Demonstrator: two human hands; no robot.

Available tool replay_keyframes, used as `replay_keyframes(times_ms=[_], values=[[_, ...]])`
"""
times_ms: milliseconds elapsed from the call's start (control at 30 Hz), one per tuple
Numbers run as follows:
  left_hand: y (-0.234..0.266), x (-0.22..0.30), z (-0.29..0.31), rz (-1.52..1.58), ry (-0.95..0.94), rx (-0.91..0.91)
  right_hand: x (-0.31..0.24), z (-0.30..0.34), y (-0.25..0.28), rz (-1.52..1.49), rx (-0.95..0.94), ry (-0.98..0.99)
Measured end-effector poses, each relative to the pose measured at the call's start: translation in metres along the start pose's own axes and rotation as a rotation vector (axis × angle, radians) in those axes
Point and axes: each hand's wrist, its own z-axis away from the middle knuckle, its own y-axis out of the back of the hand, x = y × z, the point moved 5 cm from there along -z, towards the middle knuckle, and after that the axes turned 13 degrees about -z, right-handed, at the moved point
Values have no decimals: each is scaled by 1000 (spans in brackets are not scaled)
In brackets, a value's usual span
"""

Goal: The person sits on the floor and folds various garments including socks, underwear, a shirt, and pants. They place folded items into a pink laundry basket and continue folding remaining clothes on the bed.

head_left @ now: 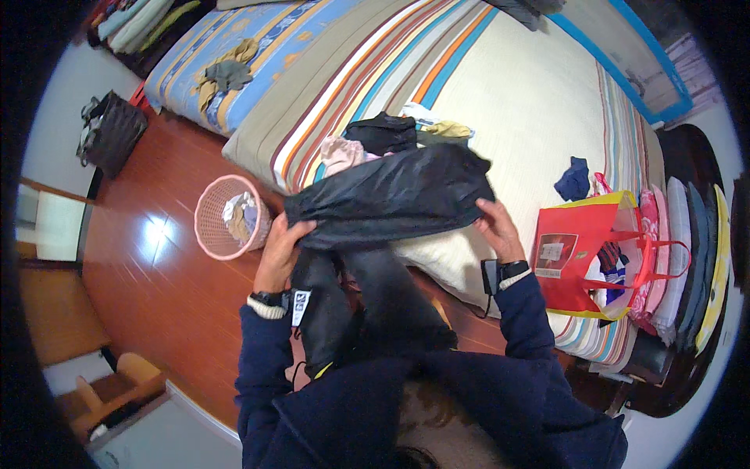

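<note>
A long black garment, folded into a strip with gathered fabric at its left end, is stretched between my hands over the bed's near edge. My left hand pinches its lower left corner, thumb on top. At the other end, my right hand grips the right edge, fingers mostly behind the cloth. Just beyond it on the bed lie a pink cloth, a bundled black cloth and a yellowish cloth, partly covered by the garment.
A pink laundry basket with clothes stands on the floor at left. A red bag of clothes sits at right beside upright cushions. A navy cloth lies on the striped bedspread. A dark bag stands farther left.
</note>
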Motion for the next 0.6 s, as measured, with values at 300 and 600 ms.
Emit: replay_keyframes(times_ms=[300, 600], values=[[78, -104, 91, -251, 403, 307, 68, -20, 27, 1220, -32, -212], [79, -122, 106, 19, 217, 314, 58, -173, -40, 702, -28, -3]])
